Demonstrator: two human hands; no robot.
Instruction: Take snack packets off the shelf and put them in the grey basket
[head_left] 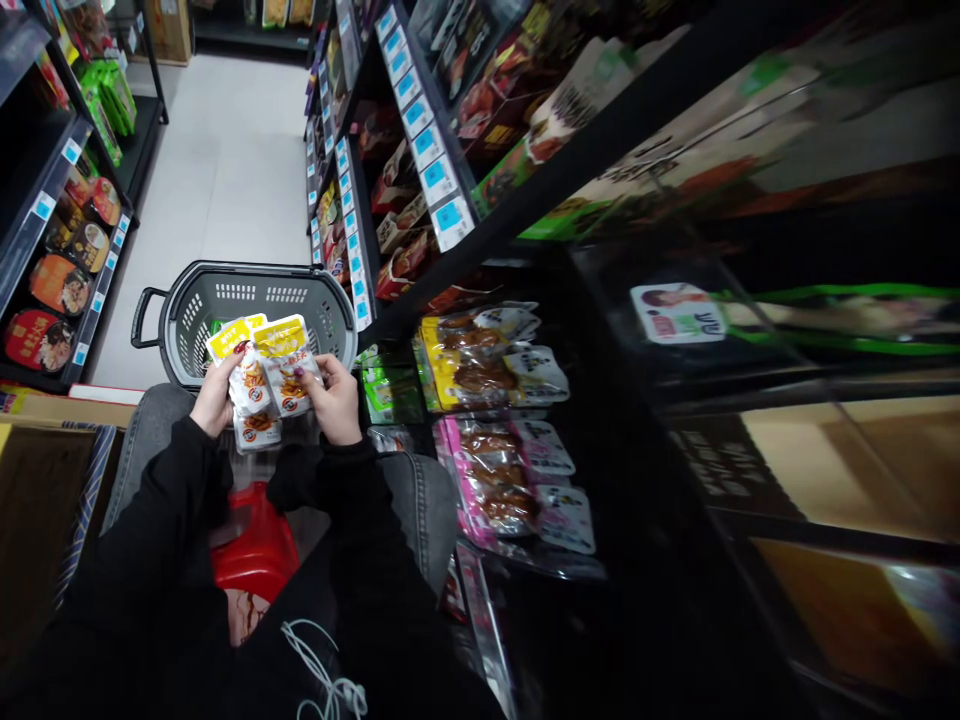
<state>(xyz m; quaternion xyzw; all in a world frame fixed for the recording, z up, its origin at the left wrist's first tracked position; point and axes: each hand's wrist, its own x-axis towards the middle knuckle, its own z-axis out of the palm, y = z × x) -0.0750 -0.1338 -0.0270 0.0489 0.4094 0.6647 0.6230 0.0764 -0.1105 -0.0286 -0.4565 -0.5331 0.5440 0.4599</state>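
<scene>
Several small white-and-yellow snack packets are held up above the near side of a grey shopping basket (180, 345). My left hand (216, 392) is closed on the left packets (253, 385), its thumb lying on their front. In my right hand (334, 398) a similar snack packet (285, 375) is pinched, the thumb across its printed face. The packets overlap one another, and the lowest one hangs below the rest. Inside the basket, something green shows behind them, mostly hidden.
On the low shelf to the right lie yellow-edged packs (480, 360) and pink-edged packs (506, 475) of brown food. Shelves with price labels (427, 140) rise beyond them. A shelf of round food tubs (60, 285) stands at left. Between my legs is a red object (255, 550).
</scene>
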